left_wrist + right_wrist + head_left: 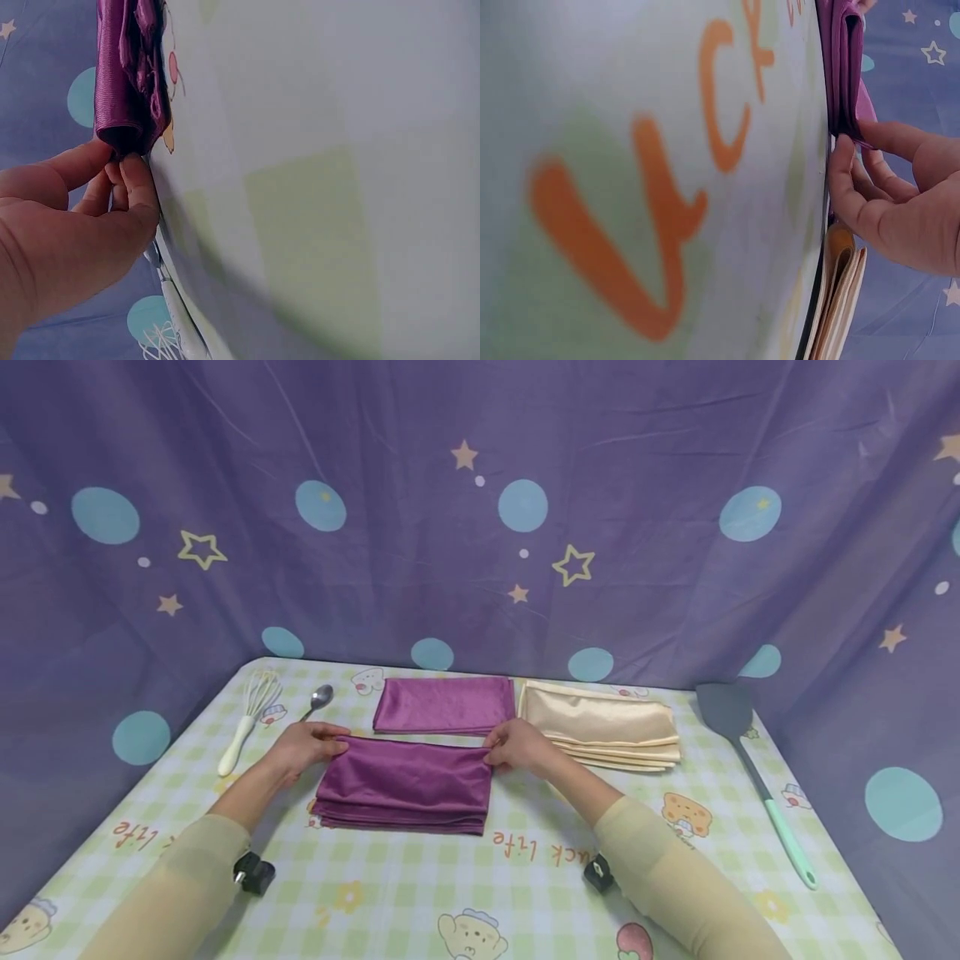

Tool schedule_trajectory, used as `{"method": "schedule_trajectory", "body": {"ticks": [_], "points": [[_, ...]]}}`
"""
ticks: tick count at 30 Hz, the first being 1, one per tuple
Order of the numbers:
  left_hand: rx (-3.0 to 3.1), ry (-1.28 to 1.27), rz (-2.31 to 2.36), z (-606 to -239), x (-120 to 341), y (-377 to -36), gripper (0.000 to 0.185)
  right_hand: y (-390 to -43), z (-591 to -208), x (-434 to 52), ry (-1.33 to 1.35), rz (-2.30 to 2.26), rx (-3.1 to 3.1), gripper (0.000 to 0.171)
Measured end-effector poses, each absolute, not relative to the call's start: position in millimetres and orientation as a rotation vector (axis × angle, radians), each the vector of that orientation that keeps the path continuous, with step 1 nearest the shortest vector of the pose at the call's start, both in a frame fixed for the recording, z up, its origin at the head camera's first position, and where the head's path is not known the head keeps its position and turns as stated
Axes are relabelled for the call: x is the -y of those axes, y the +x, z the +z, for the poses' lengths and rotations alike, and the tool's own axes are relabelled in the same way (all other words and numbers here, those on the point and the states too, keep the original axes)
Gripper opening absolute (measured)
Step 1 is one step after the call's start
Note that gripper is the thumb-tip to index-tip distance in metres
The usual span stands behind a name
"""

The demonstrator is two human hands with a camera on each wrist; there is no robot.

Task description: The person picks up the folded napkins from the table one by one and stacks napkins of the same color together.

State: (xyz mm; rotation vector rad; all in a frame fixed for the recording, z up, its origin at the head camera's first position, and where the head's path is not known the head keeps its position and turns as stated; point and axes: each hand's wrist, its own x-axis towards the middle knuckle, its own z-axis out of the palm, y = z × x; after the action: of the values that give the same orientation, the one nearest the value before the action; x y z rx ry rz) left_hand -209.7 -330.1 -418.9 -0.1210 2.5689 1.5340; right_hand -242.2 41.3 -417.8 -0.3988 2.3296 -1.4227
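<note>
Left fingers [82,164], right fingers [900,140] nearly closed, pinching dark purple cloth [408,781].

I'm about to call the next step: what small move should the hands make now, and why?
Probably raise the far edge of the front purple cloth evenly: the left hand and right hand each pinch one of its far corners, so neither side should lead.

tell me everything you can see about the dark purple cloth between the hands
The dark purple cloth looks satiny and slightly creased, folded into a rectangle with layered edges along its near side. It seems to rest on the checked tablecloth, in front of the lighter purple cloth. The left hand and right hand pinch its far corners.
</note>
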Motion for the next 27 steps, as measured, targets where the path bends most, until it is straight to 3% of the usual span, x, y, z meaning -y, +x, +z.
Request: {"method": "schedule_trajectory", "body": {"ticks": [27], "points": [[-2.483, -0.128, 1.669, -417.9, 331.6, -210.4, 0.043, -238.7, -413.9, -37.3, -0.206, -1.742, -2.122, 0.025]]}}
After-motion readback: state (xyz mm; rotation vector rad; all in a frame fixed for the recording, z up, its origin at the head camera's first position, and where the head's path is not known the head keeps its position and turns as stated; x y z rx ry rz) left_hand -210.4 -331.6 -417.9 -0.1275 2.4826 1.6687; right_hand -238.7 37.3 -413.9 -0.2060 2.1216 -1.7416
